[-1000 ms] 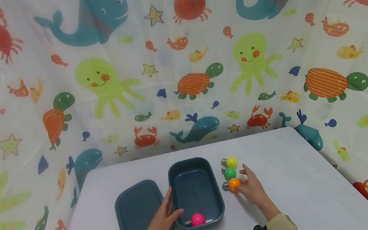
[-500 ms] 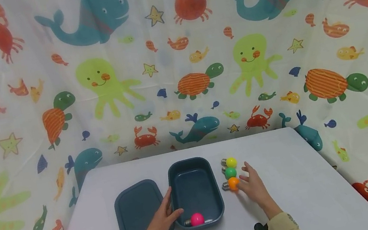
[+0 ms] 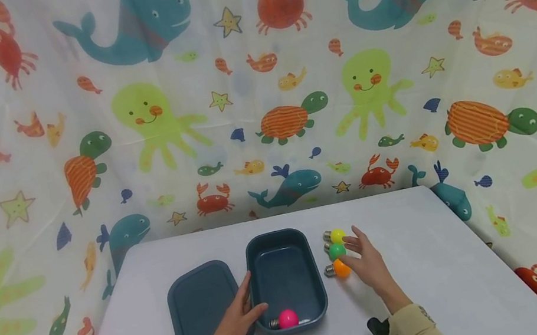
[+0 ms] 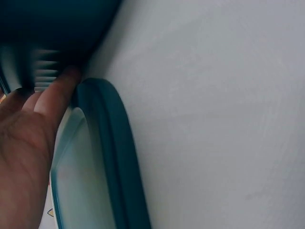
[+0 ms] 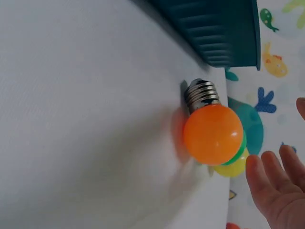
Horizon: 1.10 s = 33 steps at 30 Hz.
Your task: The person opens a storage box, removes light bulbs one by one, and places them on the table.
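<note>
In the head view a dark blue-green box (image 3: 289, 283) stands on the table with a pink light bulb (image 3: 288, 318) lying in its near end. My left hand (image 3: 234, 326) rests against the box's left side, fingers extended along the wall and thumb at the rim. To the box's right lie a yellow bulb (image 3: 337, 235), a green bulb (image 3: 337, 251) and an orange bulb (image 3: 342, 268) in a row. My right hand (image 3: 371, 266) hovers just right of them, fingers spread, holding nothing. The right wrist view shows a gap between the orange bulb (image 5: 213, 134) and my fingers (image 5: 269, 179).
A matching flat lid (image 3: 205, 316) lies on the white table (image 3: 455, 278) left of the box, partly under my left hand and forearm. Behind the table hangs a curtain (image 3: 255, 92) printed with sea animals.
My right hand has come away from the orange bulb and shifted slightly toward the green and yellow ones. The bulbs and my left hand look almost unmoved.
</note>
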{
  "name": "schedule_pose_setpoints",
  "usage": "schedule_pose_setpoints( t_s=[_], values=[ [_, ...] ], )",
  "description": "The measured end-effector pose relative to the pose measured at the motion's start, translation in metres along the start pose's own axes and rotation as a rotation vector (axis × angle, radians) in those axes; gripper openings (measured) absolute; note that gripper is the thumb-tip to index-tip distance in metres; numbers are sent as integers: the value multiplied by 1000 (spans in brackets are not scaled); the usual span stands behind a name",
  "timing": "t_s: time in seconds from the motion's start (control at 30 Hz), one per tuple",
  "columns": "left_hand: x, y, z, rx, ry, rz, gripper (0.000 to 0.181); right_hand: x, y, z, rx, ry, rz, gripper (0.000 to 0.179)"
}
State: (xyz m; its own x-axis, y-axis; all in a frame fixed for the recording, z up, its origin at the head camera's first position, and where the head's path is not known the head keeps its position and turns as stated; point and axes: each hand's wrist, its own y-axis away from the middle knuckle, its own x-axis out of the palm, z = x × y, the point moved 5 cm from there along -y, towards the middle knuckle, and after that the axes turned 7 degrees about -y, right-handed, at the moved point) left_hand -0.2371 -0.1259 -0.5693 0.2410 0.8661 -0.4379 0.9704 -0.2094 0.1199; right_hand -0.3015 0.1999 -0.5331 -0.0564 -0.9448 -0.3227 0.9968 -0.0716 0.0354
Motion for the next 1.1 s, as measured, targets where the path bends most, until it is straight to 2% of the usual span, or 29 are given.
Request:
schedule_pose_setpoints(
  t_s=[0.47,0.7,0.93,1.1],
  values=[
    [0,0,0,-6,6,5,89,23,9,46,-104,-130,69,81],
    [1,-2,0,2,-3,11,88,44,13,55,-137,-103,124,80],
    [0,-2,1,-7,0,5,88,64,19,61,-160,-112,224,81],
    [1,-1,1,-4,1,8,88,76,22,61,-170,-79,274,80]
  ],
)
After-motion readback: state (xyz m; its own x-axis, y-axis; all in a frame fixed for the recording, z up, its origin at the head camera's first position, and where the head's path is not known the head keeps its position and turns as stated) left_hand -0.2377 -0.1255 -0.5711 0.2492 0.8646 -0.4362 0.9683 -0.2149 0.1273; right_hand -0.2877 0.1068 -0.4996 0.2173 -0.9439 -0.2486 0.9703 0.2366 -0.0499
